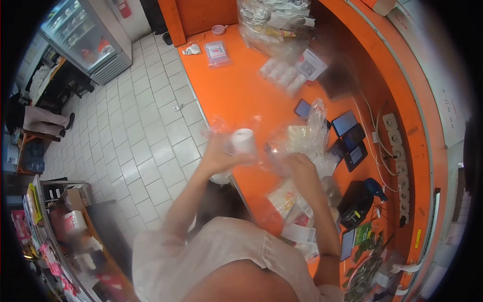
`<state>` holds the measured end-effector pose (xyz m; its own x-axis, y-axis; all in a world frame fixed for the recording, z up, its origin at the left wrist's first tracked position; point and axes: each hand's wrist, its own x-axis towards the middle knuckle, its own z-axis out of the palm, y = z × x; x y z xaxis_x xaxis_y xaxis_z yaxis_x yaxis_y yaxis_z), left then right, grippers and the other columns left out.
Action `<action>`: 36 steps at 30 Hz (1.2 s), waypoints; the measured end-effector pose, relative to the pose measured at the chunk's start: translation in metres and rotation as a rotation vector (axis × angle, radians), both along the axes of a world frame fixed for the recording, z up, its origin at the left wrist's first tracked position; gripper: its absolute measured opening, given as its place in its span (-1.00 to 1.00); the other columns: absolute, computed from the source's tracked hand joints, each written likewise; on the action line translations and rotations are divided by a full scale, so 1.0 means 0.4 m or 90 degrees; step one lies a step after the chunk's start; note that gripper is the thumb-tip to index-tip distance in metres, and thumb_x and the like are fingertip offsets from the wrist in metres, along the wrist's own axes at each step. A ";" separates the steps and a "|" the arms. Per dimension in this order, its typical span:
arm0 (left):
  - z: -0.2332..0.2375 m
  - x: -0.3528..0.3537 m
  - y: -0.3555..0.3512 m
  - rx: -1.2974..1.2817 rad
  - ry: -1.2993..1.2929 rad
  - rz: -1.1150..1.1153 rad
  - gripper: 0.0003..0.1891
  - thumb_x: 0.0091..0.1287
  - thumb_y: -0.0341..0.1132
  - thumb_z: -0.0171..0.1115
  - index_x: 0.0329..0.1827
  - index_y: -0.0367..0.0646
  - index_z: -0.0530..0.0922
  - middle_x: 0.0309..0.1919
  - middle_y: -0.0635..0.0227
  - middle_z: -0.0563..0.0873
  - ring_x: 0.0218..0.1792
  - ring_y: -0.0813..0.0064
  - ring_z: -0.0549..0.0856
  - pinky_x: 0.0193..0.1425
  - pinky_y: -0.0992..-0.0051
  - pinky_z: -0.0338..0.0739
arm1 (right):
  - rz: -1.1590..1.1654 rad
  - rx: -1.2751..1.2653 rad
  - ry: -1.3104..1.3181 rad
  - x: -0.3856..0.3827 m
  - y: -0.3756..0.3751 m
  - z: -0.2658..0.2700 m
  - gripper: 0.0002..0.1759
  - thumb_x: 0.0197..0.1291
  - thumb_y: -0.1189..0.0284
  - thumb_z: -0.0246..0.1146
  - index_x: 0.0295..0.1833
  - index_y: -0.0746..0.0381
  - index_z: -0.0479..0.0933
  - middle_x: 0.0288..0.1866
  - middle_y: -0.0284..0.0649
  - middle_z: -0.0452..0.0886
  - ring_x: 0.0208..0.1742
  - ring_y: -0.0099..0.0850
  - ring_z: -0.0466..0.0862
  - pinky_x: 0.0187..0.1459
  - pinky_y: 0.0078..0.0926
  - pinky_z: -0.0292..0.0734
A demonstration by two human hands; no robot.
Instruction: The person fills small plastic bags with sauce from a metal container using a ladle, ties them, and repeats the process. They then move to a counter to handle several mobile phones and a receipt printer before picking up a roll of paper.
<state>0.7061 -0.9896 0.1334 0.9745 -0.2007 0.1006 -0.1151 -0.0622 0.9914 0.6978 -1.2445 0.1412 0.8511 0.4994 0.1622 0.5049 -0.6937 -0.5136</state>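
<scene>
My left hand [219,155] is closed round a small white paper roll [243,138], held upright over the near edge of the orange counter. Crinkled clear plastic hangs loosely about the roll. Across from it, my right hand [300,167] is closed, fingers pinching a clear plastic wrapper [274,151] that is smeared by motion. Beneath and beyond my right hand lie clear bags with pale contents [299,136]. Farther back on the counter, a plastic-wrapped pack of white rolls [283,74] lies beside a card with a printed square code [310,64].
Several phones [347,126] lie at the right of the orange counter [216,85], near a long power strip [397,156] with cables. A big clear bag of papers [274,25] stands at the back. A black device [356,204] sits near my right forearm. Tiled floor [136,131] is at left.
</scene>
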 end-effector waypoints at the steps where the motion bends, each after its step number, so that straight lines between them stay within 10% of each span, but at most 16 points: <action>1: 0.006 -0.001 -0.021 0.004 -0.003 0.002 -0.68 -0.07 -0.28 0.46 -0.29 -0.24 0.62 -0.45 0.37 0.69 -0.39 0.62 0.65 -0.26 0.57 0.52 | 0.002 0.004 -0.003 0.003 0.020 0.022 -0.87 -0.09 0.66 0.16 -0.32 0.36 0.46 -0.22 -0.06 0.47 -0.11 -0.17 0.49 -0.11 -0.34 0.41; 4: 0.028 -0.003 -0.069 0.034 -0.021 0.039 -0.64 -0.08 -0.24 0.48 -0.25 -0.22 0.63 -0.46 0.37 0.69 -0.42 0.62 0.63 -0.29 0.56 0.51 | -0.222 -0.081 0.237 -0.001 0.091 0.096 -0.81 -0.07 0.58 0.24 -0.27 0.35 0.49 -0.23 -0.06 0.48 -0.15 -0.12 0.49 -0.11 -0.36 0.45; 6: 0.040 -0.007 -0.083 0.090 0.000 0.037 -0.61 -0.10 -0.20 0.49 -0.23 -0.20 0.63 -0.46 0.35 0.69 -0.45 0.60 0.61 -0.31 0.54 0.49 | -0.201 0.141 -0.118 -0.001 0.112 0.109 -0.76 -0.06 0.49 0.32 -0.26 0.38 0.52 -0.31 -0.10 0.54 -0.28 -0.17 0.56 -0.21 -0.39 0.50; 12: 0.023 -0.015 -0.124 0.105 -0.120 0.046 -0.62 -0.11 -0.21 0.52 -0.33 -0.27 0.62 -0.52 0.37 0.68 -0.50 0.64 0.61 -0.38 0.61 0.48 | -0.260 0.609 0.132 -0.001 0.178 0.073 -0.76 0.18 0.41 0.23 -0.33 0.42 0.53 -0.46 -0.26 0.60 -0.44 -0.56 0.56 -0.38 -0.62 0.46; 19: -0.008 -0.053 -0.114 -0.091 -0.161 -0.066 -0.60 -0.04 -0.33 0.41 -0.13 -0.27 0.56 -0.33 0.31 0.68 -0.29 0.61 0.64 -0.19 0.55 0.53 | -0.311 0.567 0.225 0.006 0.164 0.043 -0.79 0.21 0.43 0.20 -0.31 0.41 0.53 -0.42 -0.29 0.58 -0.41 -0.63 0.52 -0.39 -0.68 0.44; 21: -0.016 -0.040 -0.106 -0.265 0.063 -0.101 -0.61 -0.03 -0.37 0.41 -0.11 -0.27 0.56 -0.29 0.35 0.68 -0.25 0.64 0.63 -0.18 0.56 0.52 | -0.270 0.446 0.104 0.016 0.151 0.041 -0.79 0.12 0.45 0.27 -0.19 0.37 0.51 -0.32 -0.25 0.59 -0.36 -0.61 0.53 -0.41 -0.68 0.44; 25: -0.004 -0.018 -0.118 -0.049 0.012 -0.025 -0.65 -0.02 -0.35 0.43 -0.16 -0.26 0.58 -0.28 0.35 0.68 -0.29 0.61 0.64 -0.19 0.55 0.53 | -0.316 0.528 0.074 -0.010 0.116 0.084 -0.59 -0.03 0.48 0.36 -0.03 0.32 0.46 -0.20 -0.17 0.58 -0.29 -0.50 0.58 -0.34 -0.60 0.49; 29: -0.034 -0.010 -0.144 0.076 -0.182 0.022 -0.57 -0.14 -0.29 0.51 -0.24 -0.32 0.56 -0.43 0.32 0.67 -0.42 0.57 0.65 -0.29 0.58 0.53 | -0.156 0.270 0.059 -0.023 0.126 0.108 -0.48 -0.16 0.48 0.42 -0.01 0.35 0.45 -0.10 -0.05 0.56 -0.14 -0.28 0.60 -0.16 -0.44 0.51; 36: 0.005 0.001 -0.160 0.140 -0.259 0.024 -0.62 -0.13 -0.25 0.51 -0.30 -0.28 0.59 -0.57 0.28 0.60 -0.59 0.52 0.51 -0.45 0.58 0.41 | -0.185 0.611 0.183 -0.013 0.070 0.051 -0.47 -0.25 0.57 0.46 -0.05 0.33 0.48 -0.15 -0.25 0.54 -0.15 -0.48 0.57 -0.17 -0.51 0.49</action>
<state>0.7066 -1.0537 0.1355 0.8717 -0.2248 0.4354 -0.4857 -0.2783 0.8286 0.6928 -1.2165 0.1617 0.9873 0.0368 0.1548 0.1551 -0.0058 -0.9879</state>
